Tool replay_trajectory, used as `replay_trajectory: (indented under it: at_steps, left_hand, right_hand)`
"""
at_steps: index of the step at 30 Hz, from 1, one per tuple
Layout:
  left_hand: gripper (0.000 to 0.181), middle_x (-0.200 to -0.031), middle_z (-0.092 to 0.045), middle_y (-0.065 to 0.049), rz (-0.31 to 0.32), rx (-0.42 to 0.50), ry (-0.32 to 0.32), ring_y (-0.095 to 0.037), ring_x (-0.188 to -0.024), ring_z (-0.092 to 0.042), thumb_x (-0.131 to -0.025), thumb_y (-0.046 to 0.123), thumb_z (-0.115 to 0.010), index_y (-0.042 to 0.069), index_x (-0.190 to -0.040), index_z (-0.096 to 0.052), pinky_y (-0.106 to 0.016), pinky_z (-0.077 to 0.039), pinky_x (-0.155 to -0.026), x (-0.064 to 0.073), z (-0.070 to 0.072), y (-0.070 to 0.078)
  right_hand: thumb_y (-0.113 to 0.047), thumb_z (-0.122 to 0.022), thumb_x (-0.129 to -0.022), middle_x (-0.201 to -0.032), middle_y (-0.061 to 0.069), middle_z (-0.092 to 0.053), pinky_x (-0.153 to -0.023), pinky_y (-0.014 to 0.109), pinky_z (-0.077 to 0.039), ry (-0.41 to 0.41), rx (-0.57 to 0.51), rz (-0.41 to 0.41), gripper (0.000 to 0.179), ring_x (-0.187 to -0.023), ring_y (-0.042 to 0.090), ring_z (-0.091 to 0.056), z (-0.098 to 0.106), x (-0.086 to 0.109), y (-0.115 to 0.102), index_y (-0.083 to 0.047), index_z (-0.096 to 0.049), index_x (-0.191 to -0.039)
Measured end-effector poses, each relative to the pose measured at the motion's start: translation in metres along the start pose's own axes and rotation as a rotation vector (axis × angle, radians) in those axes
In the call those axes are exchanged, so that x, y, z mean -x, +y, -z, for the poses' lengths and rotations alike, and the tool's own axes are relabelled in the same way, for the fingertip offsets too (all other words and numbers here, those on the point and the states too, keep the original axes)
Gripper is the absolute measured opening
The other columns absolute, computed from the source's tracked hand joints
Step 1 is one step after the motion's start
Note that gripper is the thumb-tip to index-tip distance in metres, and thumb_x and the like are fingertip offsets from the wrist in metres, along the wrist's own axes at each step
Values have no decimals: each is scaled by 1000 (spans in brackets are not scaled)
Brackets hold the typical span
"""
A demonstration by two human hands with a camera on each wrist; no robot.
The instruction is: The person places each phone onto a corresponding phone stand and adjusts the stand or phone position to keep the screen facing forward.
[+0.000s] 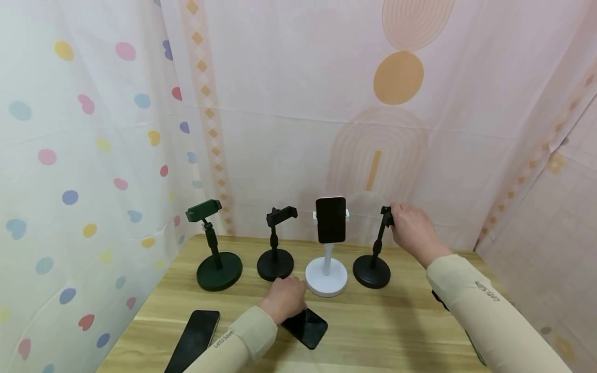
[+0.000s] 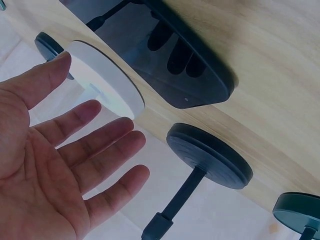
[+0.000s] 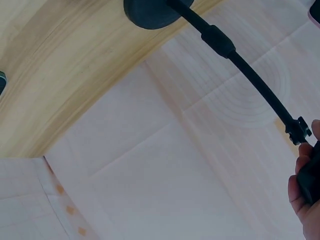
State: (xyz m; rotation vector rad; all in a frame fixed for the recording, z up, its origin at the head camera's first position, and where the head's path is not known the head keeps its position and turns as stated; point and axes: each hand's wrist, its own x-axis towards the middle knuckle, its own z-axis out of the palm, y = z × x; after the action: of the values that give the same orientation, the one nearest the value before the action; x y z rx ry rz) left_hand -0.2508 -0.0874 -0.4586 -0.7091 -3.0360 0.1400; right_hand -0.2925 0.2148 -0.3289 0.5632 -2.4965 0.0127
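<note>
My right hand [image 1: 412, 228] grips the clamp at the top of the rightmost black phone stand [image 1: 371, 272]. In the right wrist view, the fingers [image 3: 297, 187] curl round the dark clamp [image 3: 310, 175], partly cut off by the frame's edge. My left hand [image 1: 285, 299] hovers by a black smartphone [image 1: 311, 327] lying on the table. Its fingers [image 2: 102, 142] are spread and loosely bent in the left wrist view, with nothing held; the phone [image 2: 150, 60] reflects them. Left of the right hand, a white phone stand [image 1: 326, 282] bears an upright phone [image 1: 331, 220].
Another black phone stand [image 1: 275, 265] and a dark green one [image 1: 219, 272] stand towards the left. A second smartphone [image 1: 193, 339] lies at the front left of the wooden table [image 1: 359, 331]. Behind hangs a patterned curtain [image 1: 280, 155]. Dark objects show partly beneath the right forearm.
</note>
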Motion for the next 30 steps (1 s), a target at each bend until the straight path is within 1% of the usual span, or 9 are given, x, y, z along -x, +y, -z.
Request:
replay_trajectory:
  at_steps: [6, 10, 17, 22, 24, 30]
  left_hand:
    - [30, -80, -63, -6, -17, -36, 28, -24, -79, -64, -81, 37, -82, 12, -91, -69, -45, -53, -71, 3, -2, 1]
    - [30, -80, -63, -5, -27, -48, 44, -23, -79, -64, -81, 37, -81, 12, -91, -69, -44, -53, -71, 3, -4, 1]
    - [31, -77, -62, -5, -59, -63, 67, -23, -74, -64, -80, 37, -82, 12, -85, -66, -41, -53, -66, 3, -7, 1]
    - [27, -76, -62, -6, -48, -60, 41, -23, -72, -63, -82, 34, -79, 11, -83, -66, -40, -53, -65, 0, -9, 3]
    - [25, -76, -62, -6, -42, -60, 27, -22, -71, -63, -83, 33, -77, 10, -82, -67, -39, -53, -65, -2, -9, 4]
    - [24, -76, -61, -6, -35, -77, -6, -20, -70, -61, -86, 33, -75, 10, -84, -67, -36, -52, -64, -5, -8, 8]
  right_hand:
    - [5, -64, -83, -70, 12, -57, -57, 45, -51, -70, -15, -28, 14, -61, 28, -58, 5, -5, 3, 0, -52, -79]
    - [4, -62, -82, -68, 10, -56, -57, 45, -50, -118, -25, -42, 11, -59, 26, -56, 10, -10, 3, -1, -53, -79]
    - [1, -59, -82, -65, 6, -53, -54, 41, -46, -142, -56, -101, 9, -58, 23, -52, 12, -13, 1, -4, -53, -78]
    - [0, -56, -82, -65, 6, -52, -52, 41, -45, -166, -62, -133, 8, -58, 23, -50, 10, -12, 2, -4, -51, -78]
    - [0, -57, -81, -65, 6, -52, -52, 40, -45, -175, -61, -133, 7, -58, 23, -50, 11, -13, 2, -4, -51, -78]
    - [-1, -56, -82, -63, 5, -50, -51, 41, -46, -191, -23, -127, 9, -56, 23, -52, 11, -16, -1, -4, -49, -78]
